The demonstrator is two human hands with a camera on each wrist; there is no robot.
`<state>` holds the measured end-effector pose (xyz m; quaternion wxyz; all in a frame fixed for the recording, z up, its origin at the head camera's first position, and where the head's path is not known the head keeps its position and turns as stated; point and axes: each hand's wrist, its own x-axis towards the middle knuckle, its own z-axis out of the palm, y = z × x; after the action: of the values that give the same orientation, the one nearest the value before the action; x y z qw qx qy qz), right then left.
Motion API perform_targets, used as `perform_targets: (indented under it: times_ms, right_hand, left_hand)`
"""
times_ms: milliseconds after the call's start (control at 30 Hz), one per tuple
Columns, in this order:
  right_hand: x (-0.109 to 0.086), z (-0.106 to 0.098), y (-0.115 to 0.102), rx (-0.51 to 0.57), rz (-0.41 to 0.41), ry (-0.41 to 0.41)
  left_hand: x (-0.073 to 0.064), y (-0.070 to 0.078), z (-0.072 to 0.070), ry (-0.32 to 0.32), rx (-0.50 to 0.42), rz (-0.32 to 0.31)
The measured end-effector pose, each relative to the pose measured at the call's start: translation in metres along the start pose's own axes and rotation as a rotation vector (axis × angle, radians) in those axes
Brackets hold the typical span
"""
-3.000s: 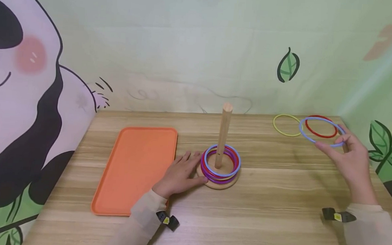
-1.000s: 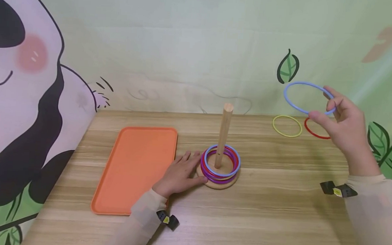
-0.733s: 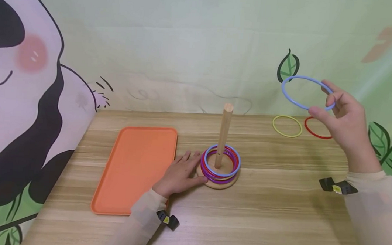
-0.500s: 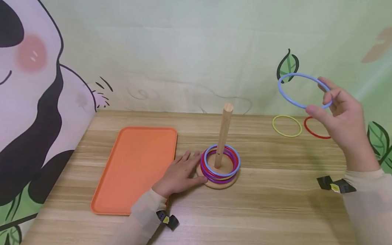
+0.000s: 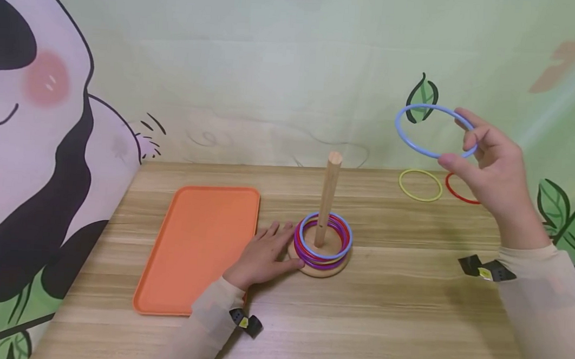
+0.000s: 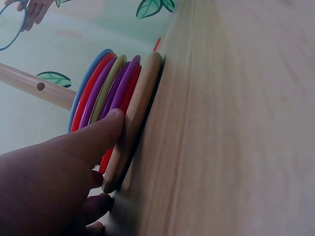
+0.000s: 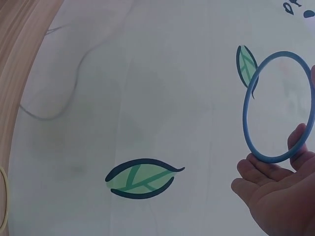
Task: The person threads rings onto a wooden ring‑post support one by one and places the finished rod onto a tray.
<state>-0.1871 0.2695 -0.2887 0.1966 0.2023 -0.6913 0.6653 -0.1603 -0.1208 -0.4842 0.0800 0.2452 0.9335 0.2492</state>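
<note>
In the head view my right hand (image 5: 493, 168) pinches a light blue ring (image 5: 430, 106) between thumb and fingers, up in front of the wall. The right wrist view shows the same ring tilted, its lower edge in the fingers. A wooden peg (image 5: 330, 187) stands upright on a round wooden base (image 5: 324, 273). Several red, purple and yellow rings lie stacked around it, topped by a blue ring (image 5: 351, 237). My left hand (image 5: 264, 257) rests beside the base with fingers extended. In the left wrist view its thumb (image 6: 110, 123) touches the stack's edge.
A yellow ring (image 5: 423, 200) and a partly hidden red ring (image 5: 457, 196) lie at the back right of the wooden table (image 5: 382, 325). An orange tray (image 5: 201, 245) lies left of the peg, partly under the left forearm. The printed wall (image 5: 272, 92) closes off the back.
My right hand has lifted the blue ring from over the red and yellow rings, then moved left with it. The left hand, peg and stack have stayed in place.
</note>
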Motion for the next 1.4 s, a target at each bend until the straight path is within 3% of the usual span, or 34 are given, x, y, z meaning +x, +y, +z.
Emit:
perform_targets:
  times_ms: [500,1133,1400]
  right_hand:
    - [0.004,0.029,-0.004,0.101,0.012,-0.07]
    - [0.005,0.062,-0.001,0.062,-0.036,-0.177]
    - [0.0,0.081,0.006,-0.003,-0.029,-0.23]
  left_hand:
    - [0.0,-0.001,0.0,0.0,0.012,-0.005]
    - [0.002,-0.002,0.002,0.004,0.026,0.008]
    - [0.001,-0.002,0.001,0.008,0.024,0.007]
